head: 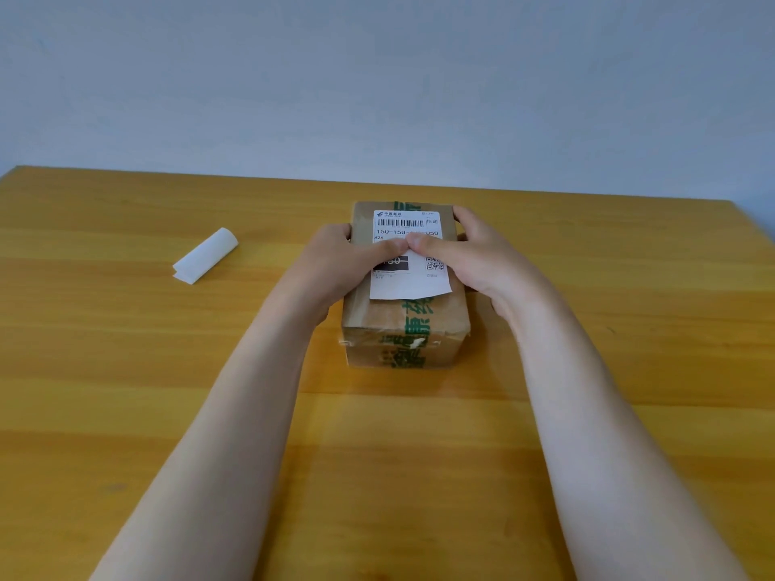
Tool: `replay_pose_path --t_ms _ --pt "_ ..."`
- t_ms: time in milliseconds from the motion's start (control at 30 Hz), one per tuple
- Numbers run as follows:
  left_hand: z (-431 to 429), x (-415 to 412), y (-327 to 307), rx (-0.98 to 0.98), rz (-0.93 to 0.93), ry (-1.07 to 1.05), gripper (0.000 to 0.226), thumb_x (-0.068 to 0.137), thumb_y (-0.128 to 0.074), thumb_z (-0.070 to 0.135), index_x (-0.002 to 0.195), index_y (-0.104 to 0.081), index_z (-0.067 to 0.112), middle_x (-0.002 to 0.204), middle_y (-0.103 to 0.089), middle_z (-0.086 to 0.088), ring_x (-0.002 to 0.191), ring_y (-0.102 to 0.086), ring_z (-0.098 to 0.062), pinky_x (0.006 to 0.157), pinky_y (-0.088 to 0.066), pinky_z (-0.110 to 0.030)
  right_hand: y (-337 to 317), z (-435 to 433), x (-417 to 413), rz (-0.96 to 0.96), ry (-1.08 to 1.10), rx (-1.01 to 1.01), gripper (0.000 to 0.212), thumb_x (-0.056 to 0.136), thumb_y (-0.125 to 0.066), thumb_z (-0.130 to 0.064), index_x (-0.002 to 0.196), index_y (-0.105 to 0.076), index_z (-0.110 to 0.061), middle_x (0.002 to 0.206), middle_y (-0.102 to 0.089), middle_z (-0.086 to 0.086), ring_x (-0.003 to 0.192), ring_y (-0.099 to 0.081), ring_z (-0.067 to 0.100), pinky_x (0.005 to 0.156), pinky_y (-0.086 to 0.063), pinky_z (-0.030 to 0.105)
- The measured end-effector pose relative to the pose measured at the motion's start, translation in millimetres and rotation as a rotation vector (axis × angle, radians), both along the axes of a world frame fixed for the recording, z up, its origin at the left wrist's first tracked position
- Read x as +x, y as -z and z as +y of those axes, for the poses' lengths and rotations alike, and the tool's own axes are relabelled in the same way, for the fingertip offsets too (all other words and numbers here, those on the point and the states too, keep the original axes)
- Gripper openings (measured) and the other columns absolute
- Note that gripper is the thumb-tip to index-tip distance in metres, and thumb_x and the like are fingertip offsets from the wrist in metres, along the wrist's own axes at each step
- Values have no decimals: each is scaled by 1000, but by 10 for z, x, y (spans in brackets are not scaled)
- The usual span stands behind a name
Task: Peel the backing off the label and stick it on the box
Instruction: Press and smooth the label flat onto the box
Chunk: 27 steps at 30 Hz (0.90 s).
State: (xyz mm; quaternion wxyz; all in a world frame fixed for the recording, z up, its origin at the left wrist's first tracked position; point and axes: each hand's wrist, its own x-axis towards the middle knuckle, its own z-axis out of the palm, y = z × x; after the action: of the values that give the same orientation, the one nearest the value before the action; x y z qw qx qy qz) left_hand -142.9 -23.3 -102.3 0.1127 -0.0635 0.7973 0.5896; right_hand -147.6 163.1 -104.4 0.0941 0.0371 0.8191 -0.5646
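white printed shipping label (409,255) lies on top of the brown cardboard box with green tape (404,316), both thumbs meeting on its middle, likely to press the glue down; left hand (335,266) and right hand (474,255) wrap their fingers round the box's sides, gripping it so it cannot slide; the label's near edge looks slightly lifted and unpressed; curled white backing paper (205,255) rests well apart to the left on the yellow wooden table (126,371), which offers open room all round
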Motion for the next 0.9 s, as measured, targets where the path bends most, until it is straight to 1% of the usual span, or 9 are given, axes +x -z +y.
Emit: replay_pose_path --t_ms 167,200,300,333,533,633,733,800,900 --pt "-122 -6 -8 13 -37 144 29 84 -84 32 110 -72 30 101 -81 10 88 -78 -6 80 -62 -30 -10 110 -6 -30 -95 1 59 84 -90 -37 136 -64 -39 117 -78 -11 109 -73 13 89 -60 34" --pt "-140 -5 -11 22 -48 172 33 84 -85 30 113 -71 29 104 -81 9 92 -78 -7 85 -62 -31 -12 118 -11 -42 -113 12 68 79 -93 -40 140 -62 -39 121 -77 -11 114 -72 14 94 -58 34" --pt "-178 -12 -15 32 -74 238 51 80 -88 27 128 -68 24 114 -80 8 103 -76 -11 94 -59 -36 24 159 -40 -90 -162 43 128 47 -101 -65 159 -44 -42 142 -70 -11 133 -62 17 115 -48 44" --pt "-189 -13 -18 32 -76 252 54 80 -88 25 131 -67 23 115 -79 7 105 -76 -13 95 -59 -36 38 181 -52 -103 -190 31 134 41 -102 -66 159 -42 -44 144 -69 -11 136 -60 17 118 -45 46" --pt "-255 13 -45 106 -88 346 65 69 -87 22 131 -66 21 117 -79 5 106 -76 -13 89 -61 -31 56 336 -57 -122 -362 -106 115 53 -98 -30 155 -46 -41 138 -74 -9 141 -56 14 123 -41 44" --pt "-274 10 -45 117 -101 356 75 64 -88 24 135 -64 20 121 -78 4 109 -75 -14 94 -59 -34 77 375 -68 -143 -390 -173 121 54 -97 -24 161 -40 -39 142 -72 -4 144 -54 17 123 -42 44" --pt "-266 0 -54 117 -123 319 78 60 -90 24 134 -64 19 117 -79 3 106 -76 -15 97 -60 -37 64 372 -83 -137 -356 -148 116 52 -98 -25 156 -47 -40 138 -74 -4 138 -60 17 119 -46 42" --pt "-247 -1 -82 80 -125 260 79 56 -94 25 130 -67 18 113 -81 3 101 -78 -15 95 -61 -38 39 343 -84 -125 -296 -98 105 56 -100 -23 150 -56 -38 131 -78 -5 130 -68 18 113 -52 40" --pt "-204 9 -120 -19 -72 170 60 64 -97 22 118 -70 20 106 -80 4 92 -78 -13 81 -64 -32 -29 234 -46 -53 -188 15 70 77 -95 -24 140 -66 -35 124 -79 -8 115 -75 19 93 -61 38"
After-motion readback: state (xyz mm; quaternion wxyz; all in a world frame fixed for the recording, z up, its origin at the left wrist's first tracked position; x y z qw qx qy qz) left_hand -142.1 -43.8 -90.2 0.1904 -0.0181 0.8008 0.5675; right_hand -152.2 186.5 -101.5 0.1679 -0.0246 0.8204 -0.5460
